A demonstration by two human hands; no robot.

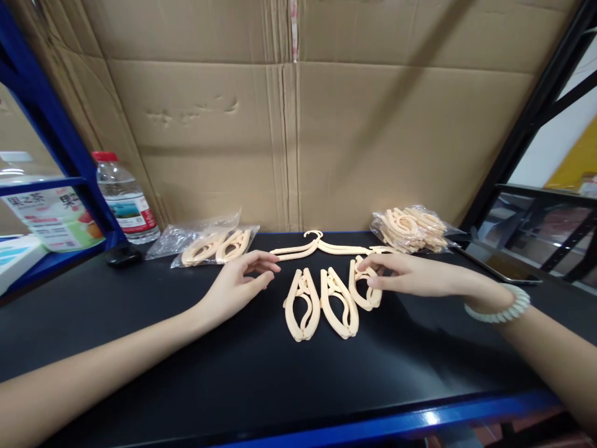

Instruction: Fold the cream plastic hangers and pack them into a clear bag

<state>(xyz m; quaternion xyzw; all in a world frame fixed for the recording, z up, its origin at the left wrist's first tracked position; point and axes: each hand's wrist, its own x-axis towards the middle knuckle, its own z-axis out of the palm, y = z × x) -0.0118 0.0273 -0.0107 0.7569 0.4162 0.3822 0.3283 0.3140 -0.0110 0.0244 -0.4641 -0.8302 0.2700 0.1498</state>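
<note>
Black bench (186,373), cardboard (209,124) behind; L hand (236,287) grip loose, empty; R hand (410,277) grip pinching folded hanger (368,300); open hanger (321,247) beyond.

left hand (237,283) slack-fingered, resting mid-tabletop (186,373) | right hand (405,274) fingertips on rightmost folded hanger (370,303), grip unclear | two folded hangers (345,323) between hands | unfolded hanger (319,247) near back edge | bagged hangers (217,246) back-left | bagged pile (410,229) back-right

Cardboard backing (298,124) behind black worktop (209,386); blue shelf post (51,130) left; black rack (536,106) right, possibly glass-topped.
</note>
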